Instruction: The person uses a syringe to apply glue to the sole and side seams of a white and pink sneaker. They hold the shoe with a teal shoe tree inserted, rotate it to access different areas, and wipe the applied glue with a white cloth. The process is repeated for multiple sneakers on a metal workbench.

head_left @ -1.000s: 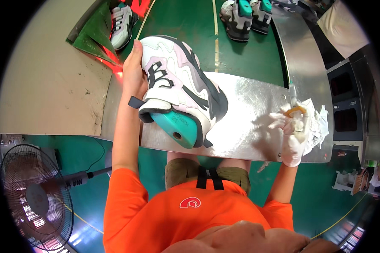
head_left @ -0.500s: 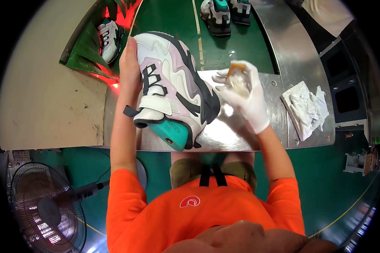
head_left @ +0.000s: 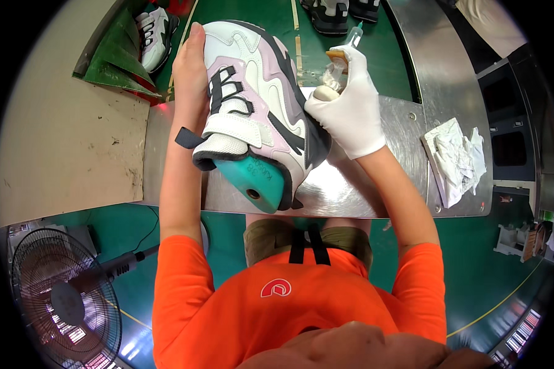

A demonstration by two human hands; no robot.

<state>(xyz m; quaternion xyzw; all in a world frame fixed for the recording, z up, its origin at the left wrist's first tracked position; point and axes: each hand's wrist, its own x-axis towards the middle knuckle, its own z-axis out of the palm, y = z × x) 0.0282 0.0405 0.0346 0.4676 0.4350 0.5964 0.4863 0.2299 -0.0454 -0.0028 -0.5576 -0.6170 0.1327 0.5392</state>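
Observation:
A white, lilac and black sneaker [head_left: 261, 80] is held up over the metal worktop, its toe pointing away from me. A teal shoe last [head_left: 252, 181] fills its opening. My bare left hand [head_left: 192, 74] grips the shoe along its left side near the toe; most fingers are hidden behind it. My right hand [head_left: 354, 104], in a white glove, is closed around a small clear dispenser [head_left: 353, 38] with a narrow teal tip, pointing up and away. An amber piece and a clear part show between the fingers. The gloved knuckles are against or very near the sole's edge; I cannot tell which.
Crumpled white cloths [head_left: 452, 160] lie on the metal worktop [head_left: 406, 178] at the right. Another sneaker [head_left: 156, 40] sits at the far left by a green flap [head_left: 114, 67]. More shoes [head_left: 329, 15] stand on the green belt [head_left: 240, 9]. A fan [head_left: 68, 301] stands lower left.
My right hand has turned and moved away from me, closer to the shoe, with the dispenser's tip now pointing outward. The shoe has shifted slightly away. Red light at the far left has faded.

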